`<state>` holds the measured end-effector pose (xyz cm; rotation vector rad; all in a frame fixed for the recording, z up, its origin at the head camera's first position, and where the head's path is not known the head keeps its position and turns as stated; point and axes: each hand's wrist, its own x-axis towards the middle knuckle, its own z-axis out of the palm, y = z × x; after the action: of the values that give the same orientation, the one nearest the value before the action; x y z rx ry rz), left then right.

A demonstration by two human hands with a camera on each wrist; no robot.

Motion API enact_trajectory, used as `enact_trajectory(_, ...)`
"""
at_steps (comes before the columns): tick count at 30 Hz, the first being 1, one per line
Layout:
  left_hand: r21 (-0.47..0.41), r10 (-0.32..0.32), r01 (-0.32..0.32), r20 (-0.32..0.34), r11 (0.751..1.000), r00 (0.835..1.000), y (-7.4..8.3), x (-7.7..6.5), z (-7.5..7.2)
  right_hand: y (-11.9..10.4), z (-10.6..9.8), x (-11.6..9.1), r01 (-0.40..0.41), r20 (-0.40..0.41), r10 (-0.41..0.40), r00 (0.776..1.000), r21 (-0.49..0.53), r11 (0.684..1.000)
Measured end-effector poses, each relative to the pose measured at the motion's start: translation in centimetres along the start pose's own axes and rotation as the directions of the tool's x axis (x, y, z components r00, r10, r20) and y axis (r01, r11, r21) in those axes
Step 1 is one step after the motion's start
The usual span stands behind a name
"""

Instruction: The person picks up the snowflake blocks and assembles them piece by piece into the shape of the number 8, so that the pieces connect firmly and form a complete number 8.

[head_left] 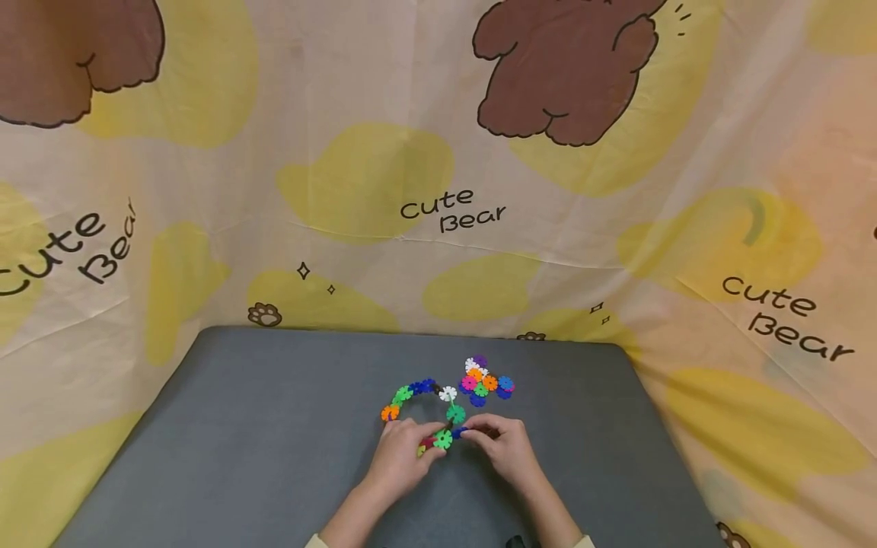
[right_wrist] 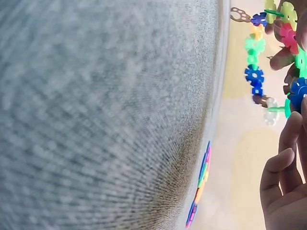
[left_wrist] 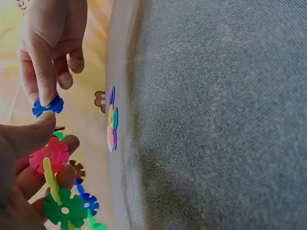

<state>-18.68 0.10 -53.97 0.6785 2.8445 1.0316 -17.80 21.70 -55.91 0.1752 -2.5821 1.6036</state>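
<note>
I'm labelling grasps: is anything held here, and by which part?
Left grip: the chain of flower-shaped discs, at its light-green disc. Right grip: a blue disc, pinched by its edge; whether it joins the chain cannot be told.

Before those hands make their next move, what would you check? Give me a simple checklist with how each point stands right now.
1. Chain of flower-shaped discs steadied: ok, the left hand grips its near part.
2. Blue disc under control: ok, the right hand pinches it beside the chain.
3. Blue disc fully joined to the chain: cannot tell, fingers and other discs hide where they would meet.
4. Right hand free to pick up another disc: not ok, it is occupied.
5. Other discs in view: ok, a cluster lies on the grey table beyond the right hand.
</note>
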Motion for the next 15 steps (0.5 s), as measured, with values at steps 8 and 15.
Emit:
enact_trajectory(8, -0.029, -0.007, 0.008, 0.046, 1.000, 0.999, 0.07, -0.09, -0.14, -0.28, 0.19, -0.26, 0.070, 0.010, -0.069, 0.998, -0.028, 0.997)
enact_trajectory(15, 0.032, 0.077, -0.078, 0.039, 0.996, 0.996, 0.00, -0.10, -0.12, -0.09, 0.54, -0.30, 0.149, -0.003, -0.149, 0.989, -0.003, 0.989)
